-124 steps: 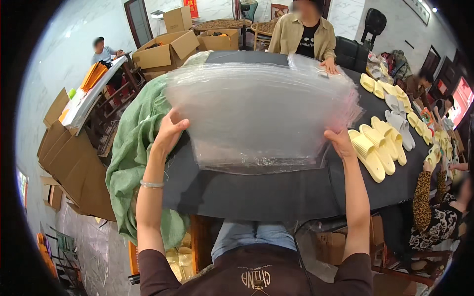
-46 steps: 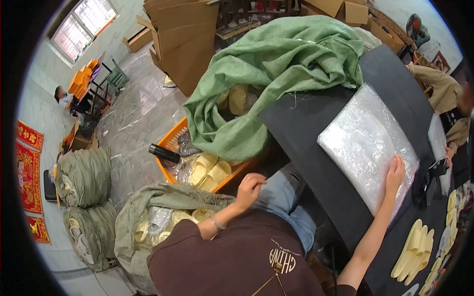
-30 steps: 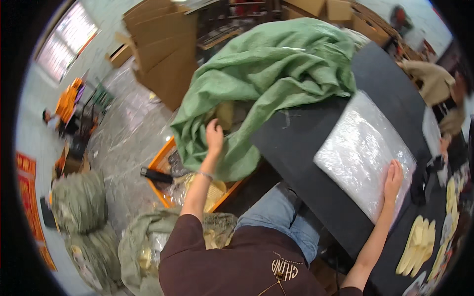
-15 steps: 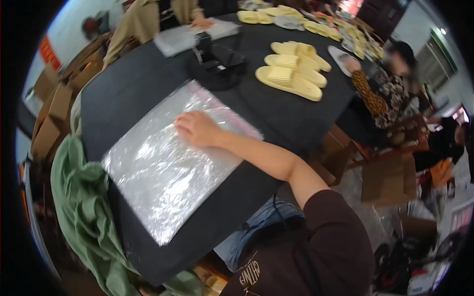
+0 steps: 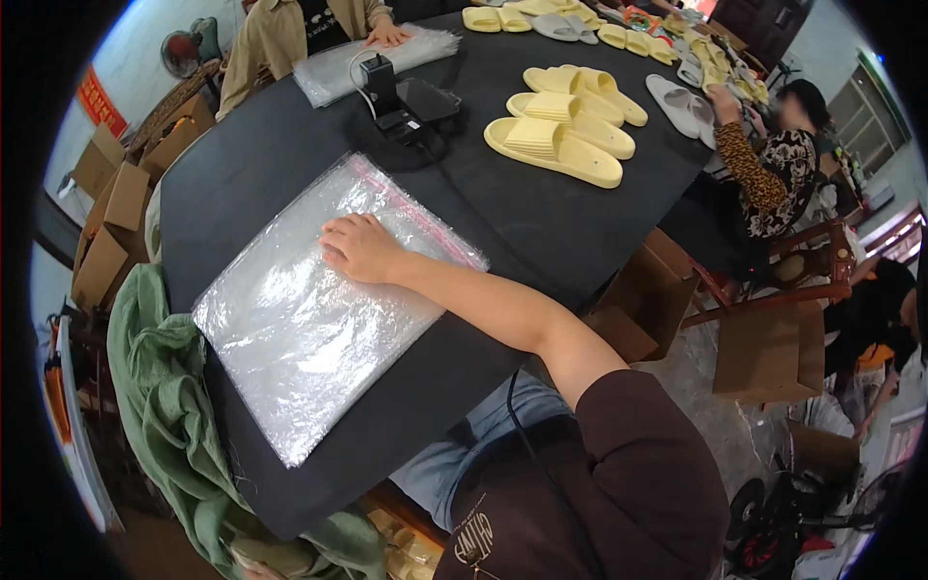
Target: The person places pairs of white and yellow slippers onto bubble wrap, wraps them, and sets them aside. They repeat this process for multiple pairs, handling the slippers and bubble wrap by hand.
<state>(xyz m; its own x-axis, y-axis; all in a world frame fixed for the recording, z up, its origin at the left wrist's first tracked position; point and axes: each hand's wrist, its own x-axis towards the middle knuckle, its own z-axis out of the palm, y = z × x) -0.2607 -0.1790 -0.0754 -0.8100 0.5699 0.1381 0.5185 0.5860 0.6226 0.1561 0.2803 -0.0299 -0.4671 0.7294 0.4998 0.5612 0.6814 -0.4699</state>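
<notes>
My right hand [image 5: 362, 248] rests palm down on a stack of clear plastic bags [image 5: 290, 329], its fingers lightly bent and apart with nothing gripped. The bags are shiny, with a pink strip along the far right edge, and lie slantwise on a black-covered table [image 5: 435, 387]. My right forearm crosses the bags' near right side. My left hand is not in view. Beyond the bags stand a black device [image 5: 396, 106] with a cable and several yellow slide slippers [image 5: 556, 155] side by side.
Across the table a person's hand [image 5: 389, 33] presses another pile of clear bags [image 5: 338, 72]. At the right, a person in a leopard-print sleeve [image 5: 754, 164] reaches beside grey slippers [image 5: 681, 108]. Green cloth [image 5: 159, 387] hangs over the left edge. Cardboard boxes [image 5: 768, 353] stand on the floor.
The view has shifted slightly, and my right hand stays on the bags. At the right, the other person's hand has moved off the front grey slipper to the far side of the pair.
</notes>
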